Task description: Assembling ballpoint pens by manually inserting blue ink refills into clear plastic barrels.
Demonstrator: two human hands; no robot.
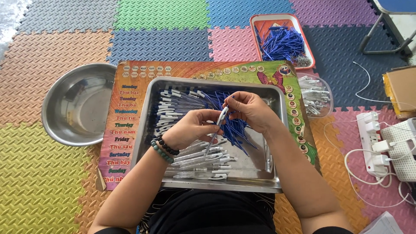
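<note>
Together, the left hand [190, 128] and right hand [249, 110] pinch one clear pen [216, 130] between their fingertips, holding it tilted above a steel tray [277, 143] that holds rows of finished pens [171, 108], a heap of blue refills [229, 117] and more pens near its front edge. Beneath the tray lies a colourful rectangular board [125, 130] with weekday names printed down its left side, while a round steel bowl [78, 104] sits left, and a red tray of refills [281, 41] and a clear tub of pens [314, 95] sit right.
</note>
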